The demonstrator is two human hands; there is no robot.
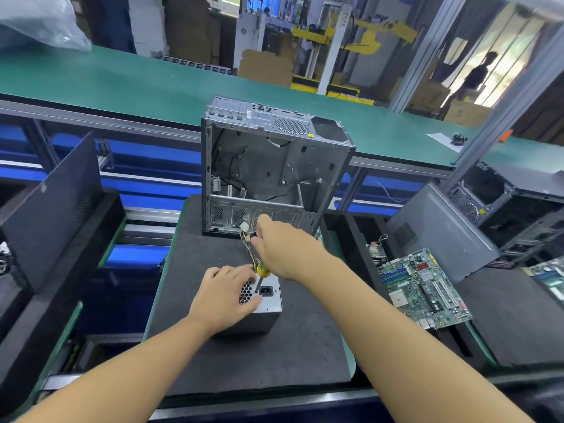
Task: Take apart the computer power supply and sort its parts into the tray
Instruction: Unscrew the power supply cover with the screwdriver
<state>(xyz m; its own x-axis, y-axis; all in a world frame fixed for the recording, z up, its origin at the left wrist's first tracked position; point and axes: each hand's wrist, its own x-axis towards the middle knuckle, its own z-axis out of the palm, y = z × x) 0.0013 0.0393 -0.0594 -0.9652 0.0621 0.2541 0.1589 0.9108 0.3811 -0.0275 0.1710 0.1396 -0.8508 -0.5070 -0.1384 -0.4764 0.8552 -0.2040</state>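
- The PSU (272, 304) sits on the black mat (244, 361) on the desk, just in front of the stripped case (268, 166).
- The left grip (224, 296) clasps its near-left corner, fingers over the top and thumb across the grille face.
- The right grip (283, 248) is wrapped round a yellow-handled screwdriver (262, 272), whose tip is at the rear face, beside the socket.
- The cables (248, 248) rise from the box beside that hand, limp and likely to snag.
- The box looks dense, stiff and smooth-sided, so take it by its edges; the sheet metal may be sharp.
- A motherboard (424, 288) lies in the foam tray (354, 248) to the right.
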